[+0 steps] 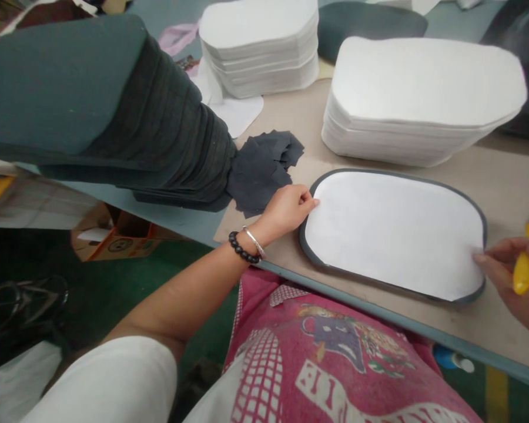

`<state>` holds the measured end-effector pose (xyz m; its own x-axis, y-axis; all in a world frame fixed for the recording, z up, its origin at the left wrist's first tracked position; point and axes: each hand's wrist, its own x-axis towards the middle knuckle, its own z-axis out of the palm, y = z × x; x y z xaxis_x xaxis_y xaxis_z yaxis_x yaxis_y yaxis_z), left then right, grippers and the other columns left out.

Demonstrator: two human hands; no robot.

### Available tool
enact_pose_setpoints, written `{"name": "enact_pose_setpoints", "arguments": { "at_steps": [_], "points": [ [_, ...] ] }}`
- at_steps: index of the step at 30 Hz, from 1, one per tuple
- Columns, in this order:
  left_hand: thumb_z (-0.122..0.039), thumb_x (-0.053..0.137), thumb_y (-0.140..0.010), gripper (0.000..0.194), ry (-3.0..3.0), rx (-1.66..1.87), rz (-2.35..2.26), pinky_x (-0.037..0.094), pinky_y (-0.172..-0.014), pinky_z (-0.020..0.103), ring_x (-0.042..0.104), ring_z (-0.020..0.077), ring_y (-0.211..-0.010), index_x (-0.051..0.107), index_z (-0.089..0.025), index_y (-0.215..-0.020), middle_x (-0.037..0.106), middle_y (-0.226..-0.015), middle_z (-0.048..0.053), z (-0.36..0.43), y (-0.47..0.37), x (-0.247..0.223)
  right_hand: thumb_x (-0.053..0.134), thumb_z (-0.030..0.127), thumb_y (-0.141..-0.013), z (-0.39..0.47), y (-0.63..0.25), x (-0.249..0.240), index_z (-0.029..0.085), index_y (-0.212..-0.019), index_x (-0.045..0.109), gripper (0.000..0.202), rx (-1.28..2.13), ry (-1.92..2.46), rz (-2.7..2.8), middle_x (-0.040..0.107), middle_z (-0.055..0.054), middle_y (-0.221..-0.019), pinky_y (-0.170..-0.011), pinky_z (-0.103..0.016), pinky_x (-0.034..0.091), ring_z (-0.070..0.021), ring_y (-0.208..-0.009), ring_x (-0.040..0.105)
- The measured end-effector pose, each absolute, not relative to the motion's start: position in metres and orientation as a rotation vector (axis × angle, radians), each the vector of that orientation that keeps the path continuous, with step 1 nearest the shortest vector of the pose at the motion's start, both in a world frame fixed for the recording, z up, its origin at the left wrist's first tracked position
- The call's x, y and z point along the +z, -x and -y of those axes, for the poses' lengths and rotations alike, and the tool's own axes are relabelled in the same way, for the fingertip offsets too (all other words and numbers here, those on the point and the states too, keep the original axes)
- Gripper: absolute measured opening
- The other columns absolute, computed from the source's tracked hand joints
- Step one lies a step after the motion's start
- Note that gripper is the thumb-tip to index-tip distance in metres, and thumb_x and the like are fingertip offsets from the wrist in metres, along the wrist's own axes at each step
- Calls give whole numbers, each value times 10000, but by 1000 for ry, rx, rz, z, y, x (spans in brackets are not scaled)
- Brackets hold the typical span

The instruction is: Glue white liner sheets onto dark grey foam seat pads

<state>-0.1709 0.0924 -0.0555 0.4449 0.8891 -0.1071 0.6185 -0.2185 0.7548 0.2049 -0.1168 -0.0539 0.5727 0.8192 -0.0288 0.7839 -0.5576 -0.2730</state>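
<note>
A white rounded sheet (397, 232) lies on top of a slightly larger dark panel (306, 244), whose dark rim shows around it. My left hand (290, 210) pinches the sheet's left edge between thumb and fingers. At the sheet's right end, the fingertips of my right hand (514, 273) touch its edge. That same hand holds a yellow-handled brush (524, 273); its bristles are cut off by the frame's right side. Beside my left hand lies a loose pile of small dark cut pieces (262, 170).
A tall, leaning stack of dark panels (158, 117) stands at the left. Two stacks of white sheets, one at the back (260, 47) and one on the right (423, 100), stand behind the panel. The table's front edge (379, 317) runs along my apron; a cardboard box (119, 235) sits below.
</note>
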Motion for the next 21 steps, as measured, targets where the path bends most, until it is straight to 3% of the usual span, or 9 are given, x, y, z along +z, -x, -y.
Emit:
{"name": "enact_pose_setpoints", "arguments": {
  "at_steps": [7, 13, 21],
  "points": [
    [-340, 652, -880, 277, -1982, 471, -1246, 312, -599, 260, 464, 122, -590, 604, -168, -667, 565, -612, -18, -94, 175, -56, 613, 413, -900, 109, -170, -31, 254, -981, 554, 188, 231, 2386, 1496, 659, -60, -921, -704, -327, 413, -213, -764, 627],
    [-498, 628, -844, 319, -1974, 408, -1289, 342, -581, 258, 500, 150, -598, 649, -198, -738, 600, -632, -11, -99, 178, -60, 624, 308, -846, 105, -168, -36, 225, -951, 542, 157, 201, 2278, 1487, 653, -33, -842, -672, -283, 401, -191, -709, 606],
    [-522, 657, -793, 321, -1864, 377, -1334, 397, -583, 258, 548, 151, -593, 664, -201, -798, 621, -643, -18, -96, 178, -60, 609, 296, -840, 105, -168, -40, 232, -943, 543, 139, 250, 2238, 1419, 641, -29, -761, -631, -275, 388, -203, -669, 602]
  ]
}}
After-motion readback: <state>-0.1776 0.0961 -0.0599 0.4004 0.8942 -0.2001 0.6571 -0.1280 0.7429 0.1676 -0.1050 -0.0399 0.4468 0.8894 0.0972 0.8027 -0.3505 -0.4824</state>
